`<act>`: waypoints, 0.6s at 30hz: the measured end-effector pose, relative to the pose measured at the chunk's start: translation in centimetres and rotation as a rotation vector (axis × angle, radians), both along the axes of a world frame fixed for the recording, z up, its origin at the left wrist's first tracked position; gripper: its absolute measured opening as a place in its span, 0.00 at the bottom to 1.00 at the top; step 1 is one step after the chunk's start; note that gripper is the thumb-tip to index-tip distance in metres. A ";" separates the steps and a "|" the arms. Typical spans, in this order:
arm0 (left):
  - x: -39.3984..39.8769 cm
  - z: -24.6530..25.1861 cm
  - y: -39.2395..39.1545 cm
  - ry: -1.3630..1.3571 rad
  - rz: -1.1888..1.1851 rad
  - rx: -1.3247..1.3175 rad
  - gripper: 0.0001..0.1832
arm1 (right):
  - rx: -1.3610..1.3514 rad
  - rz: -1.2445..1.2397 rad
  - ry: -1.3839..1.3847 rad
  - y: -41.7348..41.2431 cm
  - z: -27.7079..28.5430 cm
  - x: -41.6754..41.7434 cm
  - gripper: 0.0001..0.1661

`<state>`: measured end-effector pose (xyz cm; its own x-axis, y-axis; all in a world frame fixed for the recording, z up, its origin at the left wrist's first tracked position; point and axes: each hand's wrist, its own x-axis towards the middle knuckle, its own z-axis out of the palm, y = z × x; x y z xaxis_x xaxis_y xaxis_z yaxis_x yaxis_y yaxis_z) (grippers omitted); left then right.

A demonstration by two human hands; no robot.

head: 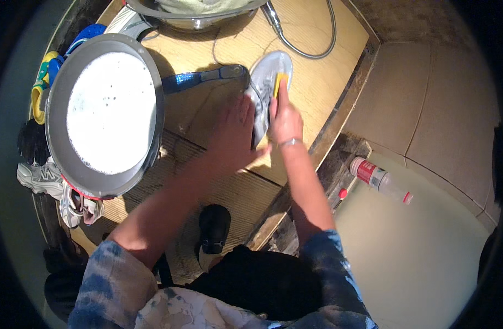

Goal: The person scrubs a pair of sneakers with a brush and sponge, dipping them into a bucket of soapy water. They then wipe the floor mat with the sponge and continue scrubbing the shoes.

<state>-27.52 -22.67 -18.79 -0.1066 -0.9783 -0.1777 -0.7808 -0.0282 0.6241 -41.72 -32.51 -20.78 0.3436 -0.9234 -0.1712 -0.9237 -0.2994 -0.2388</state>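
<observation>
A grey lace-up sneaker [258, 84] lies on the ribbed, light-coloured floor before me, toe pointing away. My right hand [287, 121] grips a yellow tool [281, 78], probably a small brush, against the shoe's right side. Its working face is hidden. Motion blurs my left hand [235, 131], which is at the shoe's left side and heel with the thumb spread; whether it grips the shoe is unclear. A long, glossy dark-blue object [206, 77] extends leftward from near the sneaker. To the left stands a grey bucket [56, 111] containing white, foamy liquid [111, 115].
A metal basin [198, 20] holds pale cloth, near a chrome flexible hose [313, 53]. More sneakers [41, 179] and blue footwear [87, 35] line the left edge. A raised ledge [337, 115] runs along the right; beyond it lie a plastic bottle [379, 179] and a red cap [342, 193].
</observation>
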 end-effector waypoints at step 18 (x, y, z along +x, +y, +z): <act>-0.6 -1.6 2.4 0.082 -0.070 -0.069 0.51 | 0.127 0.202 0.077 1.7 2.3 -0.1 0.33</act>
